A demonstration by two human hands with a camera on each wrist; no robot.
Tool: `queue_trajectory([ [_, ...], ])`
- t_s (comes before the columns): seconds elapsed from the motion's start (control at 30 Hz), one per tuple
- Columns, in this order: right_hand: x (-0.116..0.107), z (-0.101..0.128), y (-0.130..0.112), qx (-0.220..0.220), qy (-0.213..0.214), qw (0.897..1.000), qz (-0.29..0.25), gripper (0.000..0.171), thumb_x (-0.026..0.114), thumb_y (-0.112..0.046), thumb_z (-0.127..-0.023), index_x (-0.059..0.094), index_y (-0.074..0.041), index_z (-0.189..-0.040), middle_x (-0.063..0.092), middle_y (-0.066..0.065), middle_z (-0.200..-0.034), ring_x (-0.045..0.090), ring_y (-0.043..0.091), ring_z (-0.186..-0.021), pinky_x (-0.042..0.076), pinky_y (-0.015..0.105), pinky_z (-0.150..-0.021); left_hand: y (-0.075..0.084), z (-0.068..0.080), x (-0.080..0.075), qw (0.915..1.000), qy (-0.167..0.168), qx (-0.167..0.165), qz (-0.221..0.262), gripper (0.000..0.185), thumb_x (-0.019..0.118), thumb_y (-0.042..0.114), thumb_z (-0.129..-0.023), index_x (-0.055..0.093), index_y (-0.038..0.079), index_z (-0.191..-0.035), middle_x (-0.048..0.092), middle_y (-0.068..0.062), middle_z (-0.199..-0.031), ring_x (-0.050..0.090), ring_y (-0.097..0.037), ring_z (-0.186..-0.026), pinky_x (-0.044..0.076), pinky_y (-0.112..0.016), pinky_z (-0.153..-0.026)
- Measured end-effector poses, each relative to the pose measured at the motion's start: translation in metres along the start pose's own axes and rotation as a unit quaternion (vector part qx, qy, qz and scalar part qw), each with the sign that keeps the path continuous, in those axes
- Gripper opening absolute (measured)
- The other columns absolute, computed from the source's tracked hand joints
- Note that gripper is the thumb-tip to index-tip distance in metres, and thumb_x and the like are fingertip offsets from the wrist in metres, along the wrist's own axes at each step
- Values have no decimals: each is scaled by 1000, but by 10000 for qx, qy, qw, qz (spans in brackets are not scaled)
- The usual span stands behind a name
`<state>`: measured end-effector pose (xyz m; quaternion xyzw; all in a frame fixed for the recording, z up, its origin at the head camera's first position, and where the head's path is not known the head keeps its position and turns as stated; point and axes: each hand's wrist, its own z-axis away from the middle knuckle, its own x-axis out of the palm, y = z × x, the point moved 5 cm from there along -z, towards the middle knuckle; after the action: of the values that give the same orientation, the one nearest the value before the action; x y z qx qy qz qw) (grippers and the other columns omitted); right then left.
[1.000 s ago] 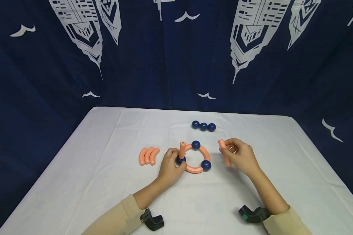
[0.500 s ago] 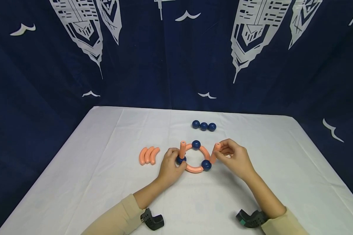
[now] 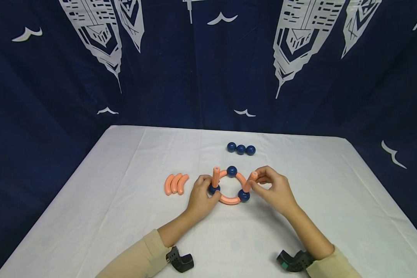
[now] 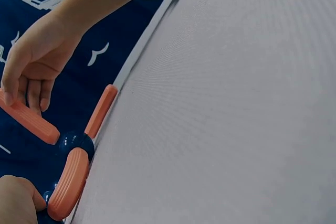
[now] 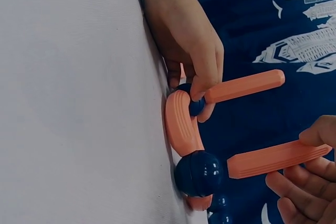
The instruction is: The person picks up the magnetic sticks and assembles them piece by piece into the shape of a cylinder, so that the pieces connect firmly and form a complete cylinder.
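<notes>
A ring of curved orange sticks (image 3: 229,200) joined by blue balls lies on the white table. My left hand (image 3: 200,197) pinches the ring's left ball (image 3: 214,189), from which a straight orange stick (image 3: 216,177) stands upright. Between thumb and fingers, my right hand (image 3: 276,191) holds another straight orange stick (image 5: 278,158), tilted over the ring's near right ball (image 3: 244,195). In the right wrist view, a small gap shows between that stick's lower end and the ball. The third ball (image 3: 231,171) sits at the ring's far side.
Three loose blue balls (image 3: 241,149) sit in a row beyond the ring. Left of my left hand lie three curved orange sticks (image 3: 176,184) side by side. A dark blue printed cloth (image 3: 194,77) hangs behind the table's far edge.
My right hand has moved left with its straight stick, from right of the ring to just over the near right ball. My left hand has stayed on the left ball.
</notes>
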<state>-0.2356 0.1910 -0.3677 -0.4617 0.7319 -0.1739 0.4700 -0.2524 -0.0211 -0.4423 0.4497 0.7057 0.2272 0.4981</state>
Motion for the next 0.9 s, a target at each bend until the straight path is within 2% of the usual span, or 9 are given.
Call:
queue_trajectory([
  [0.27,8,1,7,105,-291,9994,164,19,75,-2,-81,64,-3,-97,69,1,-88,65,10,-79,54,30,-73,-1,0,0,10000,14,22,-1,26,64,9,-78,67,0,-102,56,-10,-110,55,-27,-102,45,-42,-91],
  [0.57,25,6,31,194,-1159,9930,143,15,79,-8,-80,67,-11,-90,65,-10,-80,60,9,-76,51,34,-73,0,0,1,10000,-20,-31,33,28,64,9,-78,67,-2,-103,55,-12,-110,55,-28,-102,45,-43,-92],
  [0.77,29,9,40,36,-1260,9918,-197,18,81,-6,-78,67,-11,-88,61,-6,-79,58,12,-71,50,29,-67,1,0,0,10000,-24,-59,64,28,64,9,-78,67,-2,-103,53,-12,-109,54,-28,-101,45,-43,-91],
  [0.9,31,10,44,12,-1292,9908,-410,19,81,-6,-78,67,-9,-90,60,1,-79,56,13,-69,48,27,-63,0,1,-1,10000,-3,-55,35,28,65,10,-78,67,-2,-104,52,-11,-106,53,-26,-98,46,-41,-88],
])
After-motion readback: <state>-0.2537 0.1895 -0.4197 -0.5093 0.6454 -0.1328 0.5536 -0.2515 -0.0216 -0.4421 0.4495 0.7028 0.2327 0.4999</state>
